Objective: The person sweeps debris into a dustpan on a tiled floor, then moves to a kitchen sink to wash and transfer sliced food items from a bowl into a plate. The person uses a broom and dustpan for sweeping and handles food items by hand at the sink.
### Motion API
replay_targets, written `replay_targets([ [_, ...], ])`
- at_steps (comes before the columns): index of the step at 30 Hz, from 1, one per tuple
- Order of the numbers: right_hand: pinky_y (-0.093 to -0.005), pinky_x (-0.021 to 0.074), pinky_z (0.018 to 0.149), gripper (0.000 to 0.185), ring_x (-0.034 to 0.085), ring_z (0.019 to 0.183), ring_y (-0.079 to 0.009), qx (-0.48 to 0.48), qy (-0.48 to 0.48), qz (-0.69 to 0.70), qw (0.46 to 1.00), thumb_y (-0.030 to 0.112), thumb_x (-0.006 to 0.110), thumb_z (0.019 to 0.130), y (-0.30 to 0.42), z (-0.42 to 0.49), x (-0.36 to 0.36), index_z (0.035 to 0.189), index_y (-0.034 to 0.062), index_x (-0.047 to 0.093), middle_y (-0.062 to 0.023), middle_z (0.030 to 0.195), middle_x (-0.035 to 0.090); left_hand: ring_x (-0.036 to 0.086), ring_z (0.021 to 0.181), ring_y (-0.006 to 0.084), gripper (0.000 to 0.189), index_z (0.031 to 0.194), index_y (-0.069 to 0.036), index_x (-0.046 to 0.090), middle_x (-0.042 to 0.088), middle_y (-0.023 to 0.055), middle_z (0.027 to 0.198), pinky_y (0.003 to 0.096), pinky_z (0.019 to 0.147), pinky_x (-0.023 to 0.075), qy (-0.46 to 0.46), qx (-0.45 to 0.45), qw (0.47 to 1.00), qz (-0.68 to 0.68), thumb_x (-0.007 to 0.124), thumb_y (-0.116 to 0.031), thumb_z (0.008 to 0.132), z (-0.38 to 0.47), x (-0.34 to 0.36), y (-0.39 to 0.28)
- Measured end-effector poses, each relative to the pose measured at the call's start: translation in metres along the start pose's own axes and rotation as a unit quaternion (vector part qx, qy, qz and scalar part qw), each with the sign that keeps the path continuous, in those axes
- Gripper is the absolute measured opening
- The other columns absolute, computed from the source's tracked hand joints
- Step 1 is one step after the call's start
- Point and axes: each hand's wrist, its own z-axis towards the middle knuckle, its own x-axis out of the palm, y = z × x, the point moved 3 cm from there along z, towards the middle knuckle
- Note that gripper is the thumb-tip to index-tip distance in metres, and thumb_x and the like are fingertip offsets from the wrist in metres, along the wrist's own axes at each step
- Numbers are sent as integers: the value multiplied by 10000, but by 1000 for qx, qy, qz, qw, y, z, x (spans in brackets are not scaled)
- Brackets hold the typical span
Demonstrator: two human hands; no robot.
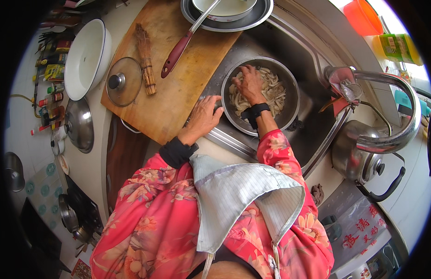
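Observation:
A round metal basin sits in the stainless steel sink, holding pale sliced strips that look like mushroom. My right hand is inside the basin, fingers spread over the strips at its left side. Its fingertips touch them; no clear grip on any piece shows. My left hand is outside the basin, by the near sink edge and the right side of the wooden cutting board. Its thumb and fingers are apart, with nothing visible in them, and the fingertips lie close to the basin's left rim.
On the board lie a glass lid, a bundled twig brush and a red-handled utensil. Stacked bowls overhang its far end. A curved faucet and a metal kettle stand right. A white enamel basin is left.

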Motion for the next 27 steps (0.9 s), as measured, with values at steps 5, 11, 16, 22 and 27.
replay_targets([
  [5,-705,417,867,432,413,1251,-463,-26,300,-245,921,270,686,792,-69,-86,41,1196,169,574,-165,1421,365,579,973,323,211,1006,-28,612,626,142,986,413,843,439,46,33,993,104,594,-209,897,-18,-6,-11],
  [11,-573,474,858,398,418,1231,-422,89,145,-130,977,121,662,770,-116,-72,-11,1148,56,559,-205,1350,398,625,827,294,186,854,-75,630,656,91,827,431,739,479,9,-16,995,95,602,-255,888,-16,2,-16],
  [16,-611,424,919,638,411,1244,-451,88,168,-110,976,208,756,727,-91,-67,-6,1292,80,487,-215,1468,304,619,802,300,182,839,-61,621,646,94,809,419,708,483,17,-10,994,106,603,-234,890,-15,1,-19],
  [22,-563,424,970,649,428,1238,-462,146,-4,-19,989,282,755,757,-100,-35,-42,1326,117,492,-218,1417,379,624,787,296,184,813,-71,613,645,90,781,426,698,480,16,-8,995,98,611,-244,875,-16,4,-18],
  [27,-532,466,912,585,469,1174,-445,18,174,-203,963,225,727,763,-75,-63,24,1293,103,512,-246,1297,469,624,770,304,193,812,-69,611,644,96,770,426,695,479,24,-26,995,97,629,-255,862,-16,3,-18],
])
